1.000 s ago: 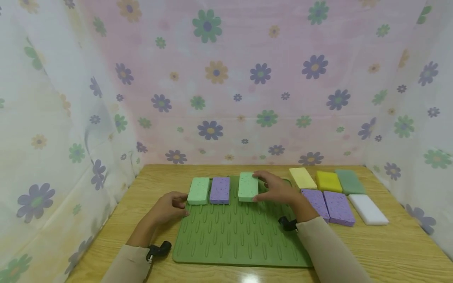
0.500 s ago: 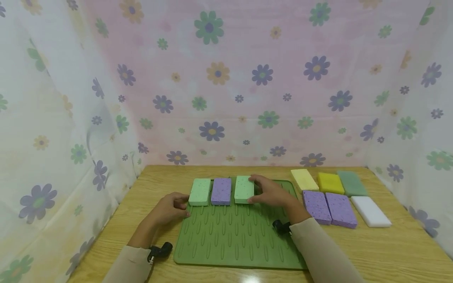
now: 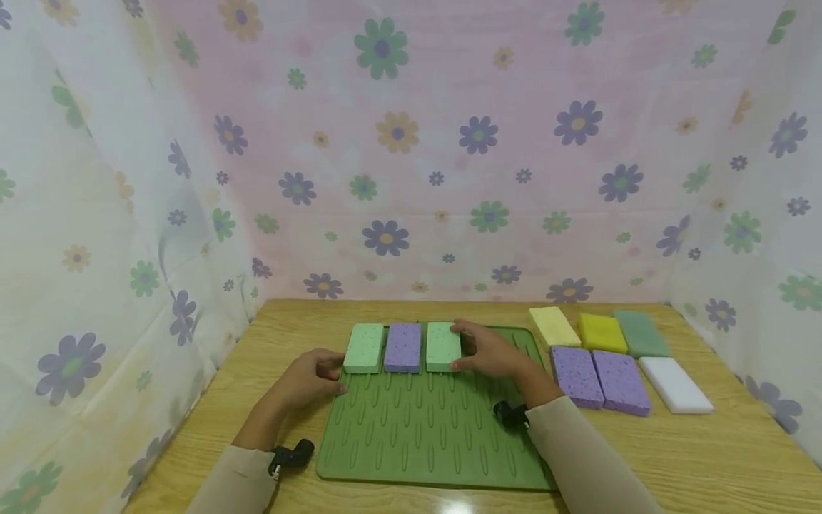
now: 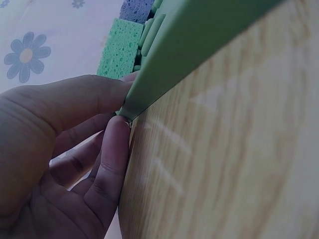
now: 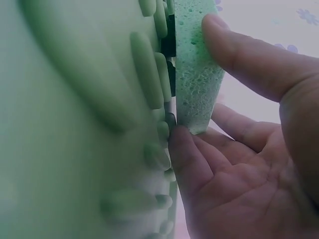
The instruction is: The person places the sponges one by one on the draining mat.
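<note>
A row of sponges lies along the far side of the green ribbed mat (image 3: pixel 411 435): a light green sponge (image 3: pixel 363 348) at left, a purple sponge (image 3: pixel 403 348) beside it, then a second light green sponge (image 3: pixel 443 348). My right hand (image 3: pixel 494 350) grips this last sponge from its right side. In the right wrist view, thumb and fingers are at different edges of the sponge (image 5: pixel 197 74), which sits on the mat's ribs. My left hand (image 3: pixel 313 378) rests at the mat's left edge near the first sponge, fingers loosely curved; the left wrist view shows fingertips touching the mat rim (image 4: pixel 149 82).
To the right on the wooden table (image 3: pixel 693 464) lie a pale yellow sponge (image 3: pixel 554 327), a bright yellow sponge (image 3: pixel 601 333), a grey-green pad (image 3: pixel 641 333), two purple sponges (image 3: pixel 578 377) and a white sponge (image 3: pixel 676 385). Flowered cloth (image 3: pixel 424 157) hangs behind and at both sides.
My right hand has moved the second light green sponge left and down onto the mat, close to the purple one. The left hand has stayed at the mat's edge.
</note>
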`<state>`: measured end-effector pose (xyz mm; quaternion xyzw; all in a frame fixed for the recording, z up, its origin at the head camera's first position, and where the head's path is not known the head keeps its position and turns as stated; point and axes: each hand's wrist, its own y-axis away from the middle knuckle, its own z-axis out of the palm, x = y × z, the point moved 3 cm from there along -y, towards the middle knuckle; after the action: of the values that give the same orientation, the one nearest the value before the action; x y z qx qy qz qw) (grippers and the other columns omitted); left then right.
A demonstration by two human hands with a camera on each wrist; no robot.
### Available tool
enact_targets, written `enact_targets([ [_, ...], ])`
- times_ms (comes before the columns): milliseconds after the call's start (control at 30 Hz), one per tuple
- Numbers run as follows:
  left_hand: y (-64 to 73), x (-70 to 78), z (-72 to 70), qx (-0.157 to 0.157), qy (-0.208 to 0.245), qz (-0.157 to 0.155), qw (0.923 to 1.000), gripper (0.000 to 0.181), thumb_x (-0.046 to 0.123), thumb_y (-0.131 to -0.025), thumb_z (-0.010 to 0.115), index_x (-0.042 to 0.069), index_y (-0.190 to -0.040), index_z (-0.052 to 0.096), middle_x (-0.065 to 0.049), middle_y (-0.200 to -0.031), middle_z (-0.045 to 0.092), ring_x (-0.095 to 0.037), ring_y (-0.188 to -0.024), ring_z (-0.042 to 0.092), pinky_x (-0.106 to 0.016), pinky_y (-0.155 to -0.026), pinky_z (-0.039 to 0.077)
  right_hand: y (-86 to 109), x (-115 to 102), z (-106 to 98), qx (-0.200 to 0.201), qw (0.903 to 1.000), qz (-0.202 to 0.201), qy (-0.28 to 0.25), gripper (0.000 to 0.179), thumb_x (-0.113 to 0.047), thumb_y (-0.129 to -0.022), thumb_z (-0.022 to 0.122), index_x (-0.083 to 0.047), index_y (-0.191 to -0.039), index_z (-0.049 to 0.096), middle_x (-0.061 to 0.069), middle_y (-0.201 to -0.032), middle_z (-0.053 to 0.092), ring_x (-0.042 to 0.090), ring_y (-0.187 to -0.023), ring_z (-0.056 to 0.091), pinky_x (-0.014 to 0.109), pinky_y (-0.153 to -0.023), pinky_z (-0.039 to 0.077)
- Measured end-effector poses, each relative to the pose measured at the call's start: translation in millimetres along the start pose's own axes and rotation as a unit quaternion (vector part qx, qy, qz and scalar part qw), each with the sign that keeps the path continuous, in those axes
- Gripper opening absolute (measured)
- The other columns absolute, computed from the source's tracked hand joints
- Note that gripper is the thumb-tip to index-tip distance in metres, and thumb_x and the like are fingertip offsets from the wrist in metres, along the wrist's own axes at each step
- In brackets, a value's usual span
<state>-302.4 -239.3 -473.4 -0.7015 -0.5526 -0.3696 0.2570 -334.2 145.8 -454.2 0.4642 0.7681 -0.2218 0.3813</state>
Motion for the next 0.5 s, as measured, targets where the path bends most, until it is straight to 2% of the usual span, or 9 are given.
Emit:
enact_targets([
  [200,-2.2,-2.4,0.3,-0.002,0.0,0.001,1.0,0.063,0.016,-0.085,0.087,0.015,-0.143,0.063,-0.007,-0.143,0.058,-0.021,-0.112,0.064,-0.038,-0.09,0.057,1.2,-1.5,0.9,-0.007,0.9998,-0.001,-0.02,0.084,-0.022,-0.09,0.083,-0.005,-0.159,0.037,0.018,-0.172,0.018,0.043,-0.154,0.03,0.059,-0.118,0.037],
  [500,-1.1,-4.1,-0.3,0.001,0.0,0.004,1.0,0.064,0.017,-0.084,0.088,0.014,-0.142,0.063,-0.007,-0.142,0.059,-0.02,-0.111,0.064,-0.037,-0.089,0.057,1.8,-1.9,3.3,-0.009,0.9999,-0.006,-0.013,0.083,-0.019,-0.09,0.082,-0.004,-0.159,0.037,0.019,-0.172,0.016,0.042,-0.152,0.032,0.055,-0.117,0.039],
])
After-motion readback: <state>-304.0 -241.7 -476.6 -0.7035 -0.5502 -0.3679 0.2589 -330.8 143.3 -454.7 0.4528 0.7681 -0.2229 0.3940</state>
